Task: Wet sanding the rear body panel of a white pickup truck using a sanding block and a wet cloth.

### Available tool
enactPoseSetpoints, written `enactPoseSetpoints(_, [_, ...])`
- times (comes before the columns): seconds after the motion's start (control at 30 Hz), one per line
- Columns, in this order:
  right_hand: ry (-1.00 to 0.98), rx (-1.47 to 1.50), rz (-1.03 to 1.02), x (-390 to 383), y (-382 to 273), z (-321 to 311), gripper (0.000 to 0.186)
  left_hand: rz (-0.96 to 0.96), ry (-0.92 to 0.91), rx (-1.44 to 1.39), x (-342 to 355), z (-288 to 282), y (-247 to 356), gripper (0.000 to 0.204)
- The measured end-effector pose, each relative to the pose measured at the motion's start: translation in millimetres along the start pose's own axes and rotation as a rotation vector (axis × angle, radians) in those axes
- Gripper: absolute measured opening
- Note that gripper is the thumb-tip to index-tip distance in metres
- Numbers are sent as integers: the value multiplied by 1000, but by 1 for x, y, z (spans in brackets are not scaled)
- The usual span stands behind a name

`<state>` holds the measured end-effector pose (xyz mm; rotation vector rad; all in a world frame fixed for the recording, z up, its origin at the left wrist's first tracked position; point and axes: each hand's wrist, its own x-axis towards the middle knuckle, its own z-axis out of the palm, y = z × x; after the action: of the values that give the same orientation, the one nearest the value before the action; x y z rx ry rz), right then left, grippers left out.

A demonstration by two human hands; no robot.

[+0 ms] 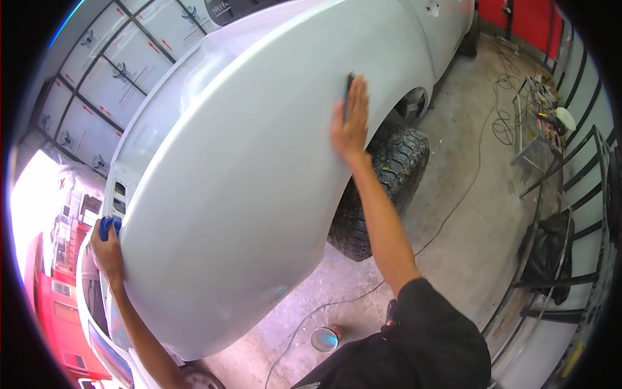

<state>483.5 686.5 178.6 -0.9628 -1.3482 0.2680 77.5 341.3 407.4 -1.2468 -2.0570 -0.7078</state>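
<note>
My right hand (350,120) lies over a dark flat block (351,84) on the pale grey-white rear side panel (233,168) of a vehicle, fingers extended and pressed together along it. My left hand (105,249) grips a bunched blue cloth (110,227) at the rear edge of the panel, beside small openings in the bodywork. A black treaded tyre (389,194) sits below the panel's curved edge, under my right forearm.
A bucket (324,338) and a long cable (479,149) are on the concrete floor (453,259). At the right stand metal racks (570,214) with assorted items and a black bag (544,253). A red vehicle (52,305) shows at the left.
</note>
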Motion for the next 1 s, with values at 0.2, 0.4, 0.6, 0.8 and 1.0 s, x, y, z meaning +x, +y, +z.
enactPoseSetpoints(0.2, [-42,108,-96,-145,-42,17,72,44,36,-31,0,1,-30,28])
enactPoseSetpoints(0.4, [-15,8,-21,-28,5,-3,67,-24,-57,-36,-1,5,-14,30])
enactPoseSetpoints(0.6, [-63,54,-100,-148,-26,17,72,-40,-34,-25,-1,-10,-41,31])
enactPoseSetpoints(0.8, [0,5,161,-38,-2,3,75,-19,15,17,3,-3,-25,29])
enactPoseSetpoints(1.0, [-86,-5,-116,-146,-26,23,78,21,41,-18,6,-9,-42,28])
